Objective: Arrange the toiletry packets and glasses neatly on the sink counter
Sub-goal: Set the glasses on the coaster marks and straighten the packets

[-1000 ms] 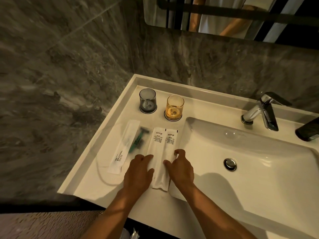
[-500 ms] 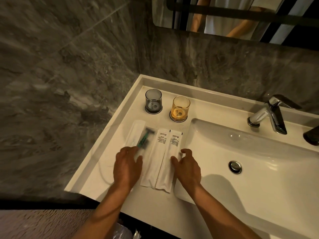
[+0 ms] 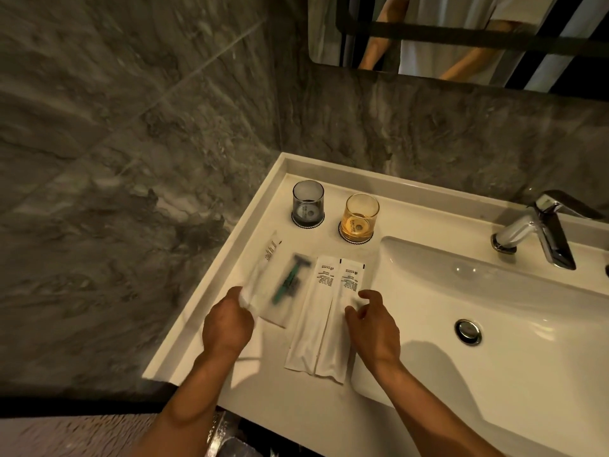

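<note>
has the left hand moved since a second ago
Yes. The left hand has gone left, off the two white packets, and now grips the razor packet nearer the counter's left rim.

A bathroom, most likely a hotel one, is being shown. A white moulded desk (image 3: 428, 206) with a built-in basin (image 3: 494, 308) and drain (image 3: 468, 331) is being lit warmly, and a chrome tap (image 3: 540, 232) is being seen at the far right. Grey marble-look wall tiles (image 3: 131, 159) are being seen to the left and far side, under a mirror (image 3: 461, 37). Two tumblers, grey (image 3: 308, 202) and amber (image 3: 361, 217), are being kept on coasters, near sealed guest packets (image 3: 324, 311) and a wrapped razor (image 3: 288, 285).
</note>
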